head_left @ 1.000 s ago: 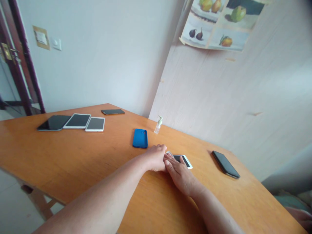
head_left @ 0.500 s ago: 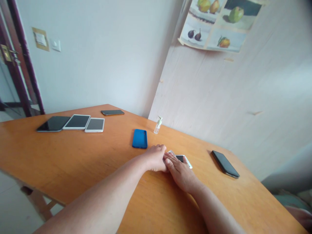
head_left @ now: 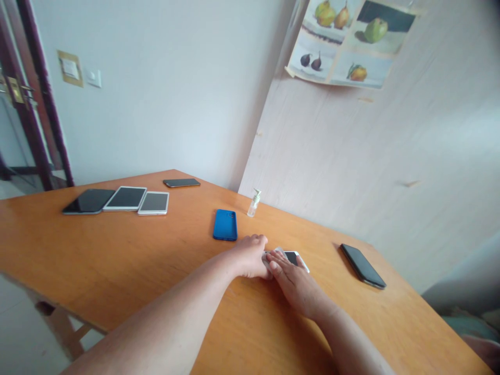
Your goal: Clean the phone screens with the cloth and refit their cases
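Note:
A white phone (head_left: 291,256) with a dark screen lies flat on the wooden table, partly covered by both hands. My left hand (head_left: 253,256) is closed at its left end, fingers curled; most of its grip is hidden behind the hand. My right hand (head_left: 291,280) lies over the screen with its fingers held together and pressed down on a thin whitish wipe (head_left: 279,250), whose edge shows beyond the fingertips. Just beyond my left hand is a blue phone case (head_left: 225,225). A small clear pump bottle (head_left: 253,203) stands upright behind it.
A dark phone (head_left: 362,265) lies to the right. At the far left are a black tablet (head_left: 89,201), a white tablet (head_left: 125,198) and a smaller white device (head_left: 153,202). Another dark phone (head_left: 182,183) is near the back corner of the table (head_left: 156,271). Walls rise behind.
My right hand has shifted slightly on the screen, and more of the wipe shows past its fingers. My left hand keeps its place at the phone's end. The view has tilted a little.

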The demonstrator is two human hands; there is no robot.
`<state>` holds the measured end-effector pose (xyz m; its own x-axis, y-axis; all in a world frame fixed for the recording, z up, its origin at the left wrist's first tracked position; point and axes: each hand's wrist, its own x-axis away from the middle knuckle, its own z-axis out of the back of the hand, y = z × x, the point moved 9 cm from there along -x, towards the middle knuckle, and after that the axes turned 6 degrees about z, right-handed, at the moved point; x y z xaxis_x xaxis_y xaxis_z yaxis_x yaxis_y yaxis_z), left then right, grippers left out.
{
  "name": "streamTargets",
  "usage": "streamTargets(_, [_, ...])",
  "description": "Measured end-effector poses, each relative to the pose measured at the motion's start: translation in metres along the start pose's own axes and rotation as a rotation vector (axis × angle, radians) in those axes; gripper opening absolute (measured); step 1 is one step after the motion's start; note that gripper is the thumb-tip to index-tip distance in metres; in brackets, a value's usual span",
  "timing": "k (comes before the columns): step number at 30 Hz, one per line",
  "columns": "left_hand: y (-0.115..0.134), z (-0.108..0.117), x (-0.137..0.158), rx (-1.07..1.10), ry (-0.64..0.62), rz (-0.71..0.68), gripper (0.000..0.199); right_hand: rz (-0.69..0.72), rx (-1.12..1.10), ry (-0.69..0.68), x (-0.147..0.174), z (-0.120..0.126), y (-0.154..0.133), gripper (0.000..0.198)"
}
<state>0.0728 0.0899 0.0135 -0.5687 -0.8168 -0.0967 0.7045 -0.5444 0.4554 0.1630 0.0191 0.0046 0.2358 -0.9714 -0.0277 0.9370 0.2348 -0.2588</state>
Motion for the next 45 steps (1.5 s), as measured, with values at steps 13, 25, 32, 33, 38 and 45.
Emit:
streamTargets(13, [0.0,-0.001,-0.002,0.012,0.013,-0.018,0.069,0.048,-0.146,-0.064,0.009,0.001,-0.015,0.056])
streamTargets(25, [0.005,0.005,0.001,-0.014,-0.024,-0.023,0.056,-0.007,0.074,-0.078,0.018,0.004,0.005,0.053])
streamTargets(32, [0.004,0.005,0.002,-0.005,-0.026,-0.027,0.056,-0.097,0.115,-0.028,0.018,0.01,0.034,0.053])
streamTargets(33, [0.004,0.005,0.002,-0.004,-0.028,-0.03,0.056,-0.153,0.162,-0.009,0.018,0.012,0.045,0.054])
streamTargets(38, [0.004,0.005,0.002,-0.002,-0.03,-0.025,0.055,-0.13,0.223,0.053,0.014,0.013,0.041,0.057])
streamTargets(45, [0.002,0.005,0.0,0.02,-0.024,-0.031,0.057,-0.006,-0.096,0.138,0.014,0.019,-0.002,0.041])
